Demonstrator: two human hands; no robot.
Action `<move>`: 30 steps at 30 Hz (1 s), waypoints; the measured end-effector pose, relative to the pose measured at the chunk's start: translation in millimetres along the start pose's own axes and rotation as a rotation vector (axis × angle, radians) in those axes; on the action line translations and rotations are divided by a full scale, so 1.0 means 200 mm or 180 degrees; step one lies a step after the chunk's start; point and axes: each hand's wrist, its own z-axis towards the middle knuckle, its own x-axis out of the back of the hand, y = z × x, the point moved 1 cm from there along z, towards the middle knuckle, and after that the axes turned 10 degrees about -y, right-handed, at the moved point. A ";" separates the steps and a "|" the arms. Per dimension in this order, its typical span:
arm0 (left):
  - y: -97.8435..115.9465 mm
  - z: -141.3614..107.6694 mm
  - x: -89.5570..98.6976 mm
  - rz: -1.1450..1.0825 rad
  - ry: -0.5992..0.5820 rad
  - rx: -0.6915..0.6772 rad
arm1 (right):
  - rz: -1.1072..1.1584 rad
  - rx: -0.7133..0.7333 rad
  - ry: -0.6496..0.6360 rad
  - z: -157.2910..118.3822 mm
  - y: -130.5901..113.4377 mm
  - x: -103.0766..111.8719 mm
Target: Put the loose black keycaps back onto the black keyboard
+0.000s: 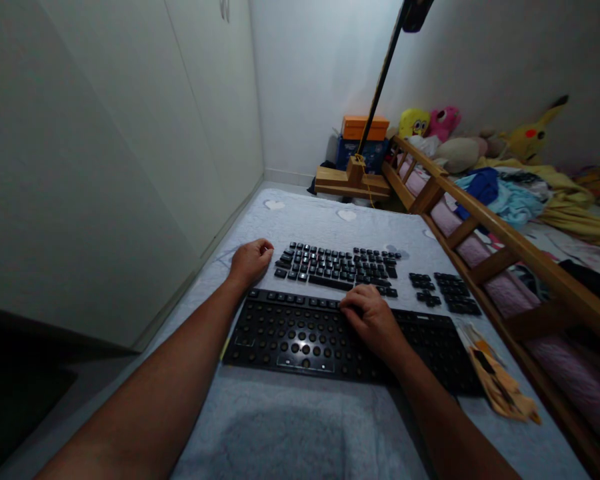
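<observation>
A black keyboard [280,340] lies on the quilted cover, most of its key positions bare with round studs showing. Along its top edge, a row of black keycaps [290,299] sits in place from the left end up to my right hand [373,317]. That hand is over the keyboard's upper middle, fingers bent and tips pinched at a keycap at the end of this row, mostly hidden by the fingers. My left hand [253,260] rests on the cover beyond the keyboard's left corner, fingers curled closed; whatever they may hold is hidden. Loose keycaps [337,267] lie in rows behind the keyboard.
More loose keycaps [453,293] are grouped at the right. A yellow-orange cloth [503,387] with a dark tool on it lies by the keyboard's right end. A wooden bed rail [500,240] borders the right side, a white cabinet [180,133] the left. Behind stands a wooden stand [353,180].
</observation>
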 end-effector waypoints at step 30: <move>-0.01 0.01 0.00 0.0051 -0.0011 -0.0039 | 0.0110 -0.0406 -0.0020 0.02 -0.01 -0.01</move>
